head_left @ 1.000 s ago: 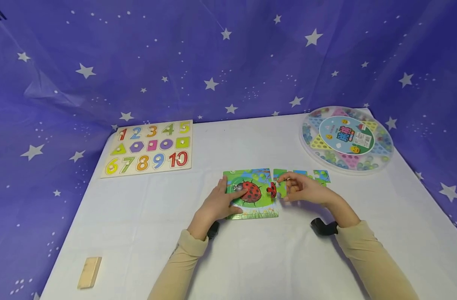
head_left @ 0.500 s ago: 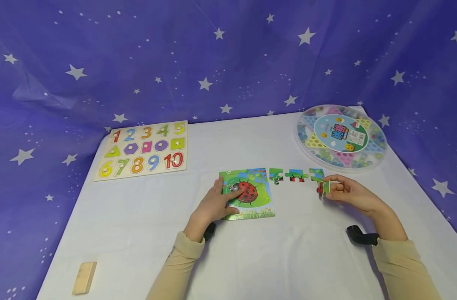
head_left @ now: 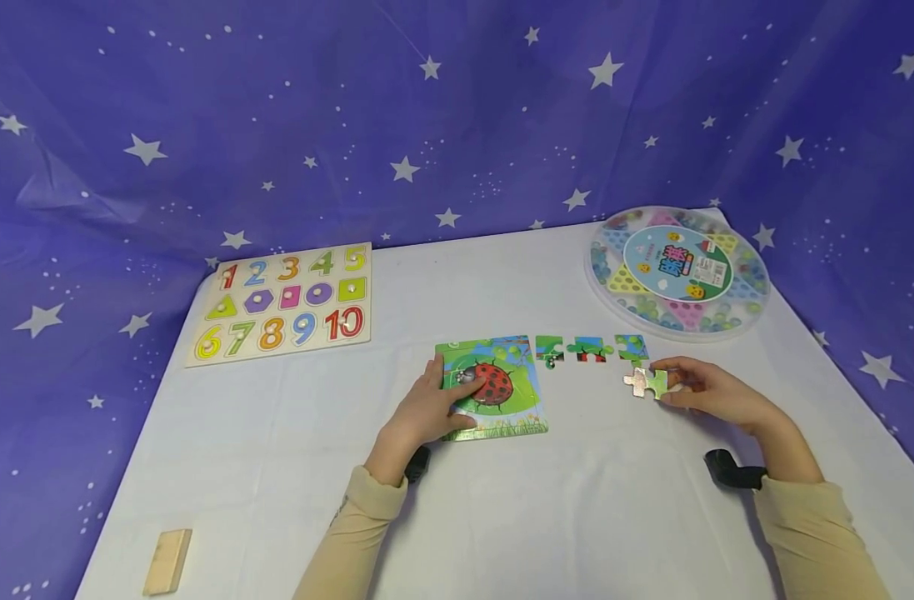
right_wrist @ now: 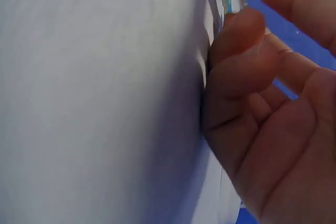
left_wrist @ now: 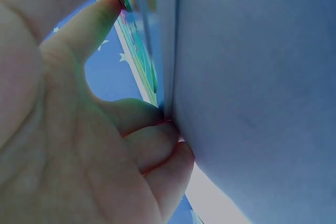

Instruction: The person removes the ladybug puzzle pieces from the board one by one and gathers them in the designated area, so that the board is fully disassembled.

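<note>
My left hand (head_left: 421, 404) rests on the left side of a square ladybug jigsaw puzzle (head_left: 505, 417). One finger reaches over the red ladybug, and other fingertips meet the puzzle's edge in the left wrist view. Farther right, my right hand (head_left: 715, 393) pinches the right end of a jigsaw piece (head_left: 646, 382), green with a shiny part, low over the white cloth. The right wrist view shows that hand's curled fingers (right_wrist: 236, 72) close to the cloth. Just beyond the held piece is a row of jigsaw pieces: one (head_left: 550, 348), a middle one (head_left: 591, 348) and another (head_left: 632, 347).
A wooden number-and-shape peg board (head_left: 280, 304) lies at the back left. At the back right is a round, clear-lidded Chinese checkers set (head_left: 677, 271) with marbles. A small wooden block (head_left: 167, 562) lies at the front left. A purple star-patterned curtain (head_left: 457, 108) hangs behind the table.
My right hand has carried the jigsaw piece from the ladybug puzzle's right edge to the right, and lowered and tilted it near the row of pieces. The left hand has stayed on the puzzle.
</note>
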Tool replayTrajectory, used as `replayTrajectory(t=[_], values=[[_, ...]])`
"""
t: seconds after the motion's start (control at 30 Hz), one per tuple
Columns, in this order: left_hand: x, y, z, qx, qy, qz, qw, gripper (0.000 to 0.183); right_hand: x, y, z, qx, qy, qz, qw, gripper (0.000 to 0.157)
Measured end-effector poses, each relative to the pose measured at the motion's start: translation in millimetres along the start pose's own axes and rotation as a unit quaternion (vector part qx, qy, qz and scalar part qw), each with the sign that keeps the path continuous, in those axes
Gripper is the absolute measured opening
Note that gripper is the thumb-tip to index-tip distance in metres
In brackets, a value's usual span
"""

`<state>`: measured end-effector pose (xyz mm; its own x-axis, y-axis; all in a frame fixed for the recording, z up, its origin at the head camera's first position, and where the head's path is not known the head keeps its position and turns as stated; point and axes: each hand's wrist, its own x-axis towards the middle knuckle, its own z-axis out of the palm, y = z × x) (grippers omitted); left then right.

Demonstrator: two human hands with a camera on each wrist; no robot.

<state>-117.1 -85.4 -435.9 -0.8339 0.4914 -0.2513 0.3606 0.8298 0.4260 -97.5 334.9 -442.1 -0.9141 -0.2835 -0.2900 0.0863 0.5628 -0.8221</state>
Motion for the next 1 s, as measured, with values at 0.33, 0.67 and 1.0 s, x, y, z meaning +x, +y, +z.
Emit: replayTrajectory(t=[0.33, 0.67, 1.0], values=[[-0.6, 0.0, -0.3, 0.0, 0.005, 0.0, 1.0, 0.062, 6.3, -22.8, 2.1, -0.082, 0.005, -0.02, 0.996, 0.053], [0.5, -0.3, -0.8, -0.003, 0.0, -0.013, 0.9999, 0.066, 47.4, -67.8, 44.9, -0.099, -0.048, -0.114, 0.987, 0.049], [3.0, -5.3, 0.7, 0.028, 0.015, -0.036, 0.9989, 0.094, 94.2, -117.9, 110.6, -0.111, -0.134, -0.177, 0.969, 0.055]])
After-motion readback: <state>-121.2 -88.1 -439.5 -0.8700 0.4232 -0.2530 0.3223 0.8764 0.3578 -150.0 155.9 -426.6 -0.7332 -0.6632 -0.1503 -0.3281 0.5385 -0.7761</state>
